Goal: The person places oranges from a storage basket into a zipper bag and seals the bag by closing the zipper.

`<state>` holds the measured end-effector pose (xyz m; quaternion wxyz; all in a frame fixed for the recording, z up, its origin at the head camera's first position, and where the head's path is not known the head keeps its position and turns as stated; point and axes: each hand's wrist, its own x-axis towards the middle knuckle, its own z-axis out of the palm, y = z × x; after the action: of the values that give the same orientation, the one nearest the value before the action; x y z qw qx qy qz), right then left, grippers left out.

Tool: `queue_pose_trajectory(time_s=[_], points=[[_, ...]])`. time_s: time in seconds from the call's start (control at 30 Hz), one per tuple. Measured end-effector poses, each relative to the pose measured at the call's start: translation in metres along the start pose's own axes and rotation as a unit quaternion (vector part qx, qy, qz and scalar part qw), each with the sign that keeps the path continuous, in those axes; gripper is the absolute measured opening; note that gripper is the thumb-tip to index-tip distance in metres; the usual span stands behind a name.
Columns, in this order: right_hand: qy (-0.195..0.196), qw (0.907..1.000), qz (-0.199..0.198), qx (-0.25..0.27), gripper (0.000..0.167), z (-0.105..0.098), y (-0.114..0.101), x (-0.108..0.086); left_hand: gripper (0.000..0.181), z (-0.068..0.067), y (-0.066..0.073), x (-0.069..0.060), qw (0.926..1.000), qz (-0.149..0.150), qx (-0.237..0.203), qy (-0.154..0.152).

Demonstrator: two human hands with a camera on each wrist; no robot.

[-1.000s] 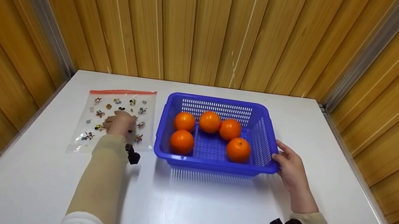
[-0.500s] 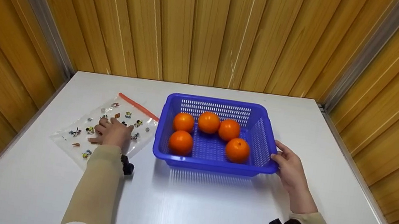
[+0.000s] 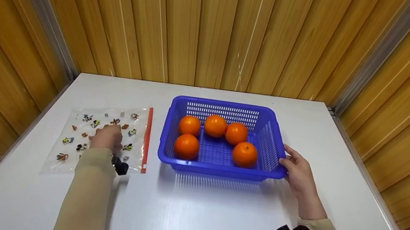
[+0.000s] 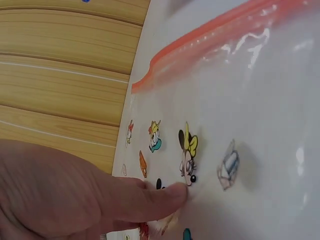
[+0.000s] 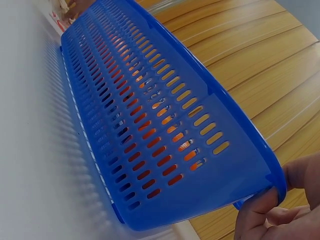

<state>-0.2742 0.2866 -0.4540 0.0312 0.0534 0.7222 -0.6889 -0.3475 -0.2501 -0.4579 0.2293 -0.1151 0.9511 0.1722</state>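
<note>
A clear zip bag (image 3: 136, 121) with a red zip edge and small cartoon prints lies flat at the left. My left hand (image 3: 106, 136) is on its middle, fingers bunched; in the left wrist view the thumb (image 4: 167, 197) meets the plastic beside a printed mouse face, with the other fingers partly hidden behind it. A blue plastic basket (image 3: 221, 168) stands right of the bag, holding several oranges (image 3: 215, 125). My right hand (image 3: 299, 174) grips the basket's right rim between thumb and fingers, and the right wrist view shows those fingers (image 5: 257, 212) curled at the rim's corner.
The white table (image 3: 190, 217) carries both things. A wood-patterned panel wall (image 3: 216, 32) rises behind the table, with similar panels at the left and right sides. A narrow strip of table separates the bag from the basket.
The bag has turned clockwise under my left hand, its red edge going from the far side to the right. The left fingers, spread half a second ago, are bunched now. Right hand and basket stay put.
</note>
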Motion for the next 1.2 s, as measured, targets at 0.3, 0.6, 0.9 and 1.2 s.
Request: queue_pose_trajectory(time_s=[0.3,0.6,0.9,1.2], points=[[0.006,1.0000,0.002,-0.003,0.060,0.002,0.001,0.000,0.067,0.015,0.013,-0.004,0.9931,0.030,-0.054,0.100],[0.002,1.0000,-0.007,-0.001,0.059,0.001,0.002,0.000,0.067,0.047,0.051,-0.006,0.9831,0.045,-0.107,0.142],[0.003,0.9999,-0.010,0.002,0.059,0.000,0.003,0.000,0.044,0.066,0.057,0.002,0.9757,0.025,-0.090,0.199],[0.001,1.0000,0.000,0.001,0.061,0.000,0.003,0.001,0.033,0.061,0.048,0.000,0.9603,0.019,-0.151,0.234]])
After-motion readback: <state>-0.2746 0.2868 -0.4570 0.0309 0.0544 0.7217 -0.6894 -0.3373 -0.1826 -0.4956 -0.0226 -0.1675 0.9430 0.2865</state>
